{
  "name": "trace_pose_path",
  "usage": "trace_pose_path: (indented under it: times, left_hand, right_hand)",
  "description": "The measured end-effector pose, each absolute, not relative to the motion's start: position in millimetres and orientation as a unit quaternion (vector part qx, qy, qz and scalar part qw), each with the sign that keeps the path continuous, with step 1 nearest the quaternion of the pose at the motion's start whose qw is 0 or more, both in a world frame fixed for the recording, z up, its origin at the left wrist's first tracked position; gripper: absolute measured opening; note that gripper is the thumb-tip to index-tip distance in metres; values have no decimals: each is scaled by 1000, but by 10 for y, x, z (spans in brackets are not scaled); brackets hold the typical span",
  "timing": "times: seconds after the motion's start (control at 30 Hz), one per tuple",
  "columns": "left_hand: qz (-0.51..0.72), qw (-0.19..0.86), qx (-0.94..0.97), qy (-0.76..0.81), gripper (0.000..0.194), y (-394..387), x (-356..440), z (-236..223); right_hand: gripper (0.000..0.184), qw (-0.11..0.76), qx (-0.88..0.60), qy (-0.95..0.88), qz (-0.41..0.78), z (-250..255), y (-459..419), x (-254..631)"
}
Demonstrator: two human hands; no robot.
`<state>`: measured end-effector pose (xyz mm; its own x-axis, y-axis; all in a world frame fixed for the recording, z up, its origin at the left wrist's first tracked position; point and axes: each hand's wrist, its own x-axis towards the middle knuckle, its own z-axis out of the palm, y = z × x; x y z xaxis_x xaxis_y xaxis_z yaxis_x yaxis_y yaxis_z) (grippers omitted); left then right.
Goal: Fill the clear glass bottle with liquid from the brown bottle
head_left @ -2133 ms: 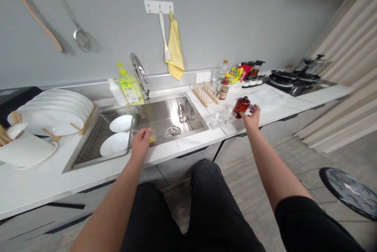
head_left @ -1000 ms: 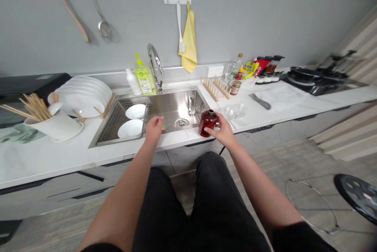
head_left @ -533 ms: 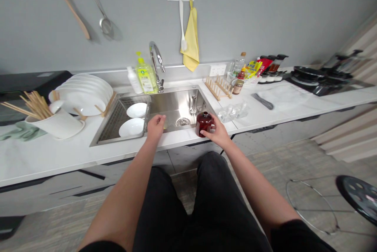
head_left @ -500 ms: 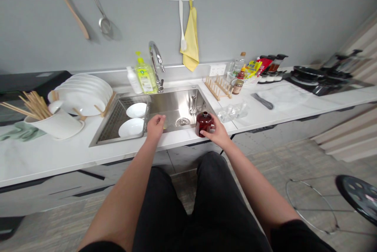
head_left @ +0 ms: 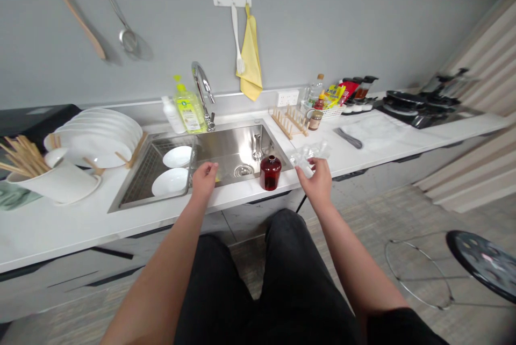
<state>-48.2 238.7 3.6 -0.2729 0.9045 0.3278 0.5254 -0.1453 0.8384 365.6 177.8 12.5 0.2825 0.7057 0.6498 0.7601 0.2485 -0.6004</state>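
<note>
A dark red glass pot [head_left: 270,173] with a short narrow neck stands upright on the counter's front strip, before the sink [head_left: 226,143]. To the right of it, my right hand [head_left: 317,179] is empty, thumb and fingers apart. Its fingertips are close to several clear glass pieces [head_left: 310,152] on the counter; whether they touch cannot be made out. My left hand [head_left: 204,179] is over the sink's front edge with fingers curled together. A bit of yellow [head_left: 218,178] shows beside its fingertips; whether the hand holds it is unclear.
White bowls [head_left: 171,180] sit in a wire basket in the sink's left part, near the faucet [head_left: 202,92]. White plates [head_left: 97,135] and a chopstick holder [head_left: 56,181] stand left. A wooden rack [head_left: 289,121], grey tongs-like utensil [head_left: 348,138] and stove are right.
My right hand has let go of the red glass pot and moved right, toward the clear glass pieces. My left hand stays curled at the sink's edge. The view has shifted slightly right.
</note>
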Motion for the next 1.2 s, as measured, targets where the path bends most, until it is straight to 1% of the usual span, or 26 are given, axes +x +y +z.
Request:
trace_pose_path:
  times: [0.03,0.1,0.2,0.3,0.67,0.9,1.03,1.13,1.2]
  left_hand:
    - [495,190,572,626,40,2382,-480,43]
    - [495,189,572,626,40,2368,-475,56]
    - [496,189,573,624,41,2348,-469,66]
    - [496,187,575,623,42,2340,-467,67]
    - [486,193,575,629,41,2379,-481,54]
    - [488,206,569,630,41,2359,-471,81]
    - [501,215,558,625,40,2340,-455,98]
    - [525,219,542,619,36,2337,-439,134]
    - [547,217,529,611,31,2299,-412,188]
  right_hand:
    - [49,495,-629,-596,-66,131,1808,3729]
    - [58,459,-653,-594,-103,114,1882,3828]
    - [70,428,-669,-599,-104,36,1994,3870]
    - [72,413,-668,-612,-97,-48,2073,3853]
    - [67,441,-690,-567,-87,-122,2173,3740]
    - [57,446,-693,-557,-110,-87,2180,3760]
    - [60,485,-682,-541,-83,-13,1980,3876]
    - [68,547,-652,-526,-10,57,1725,3949]
    - [71,588,-618,-518,62,95,1520,3963]
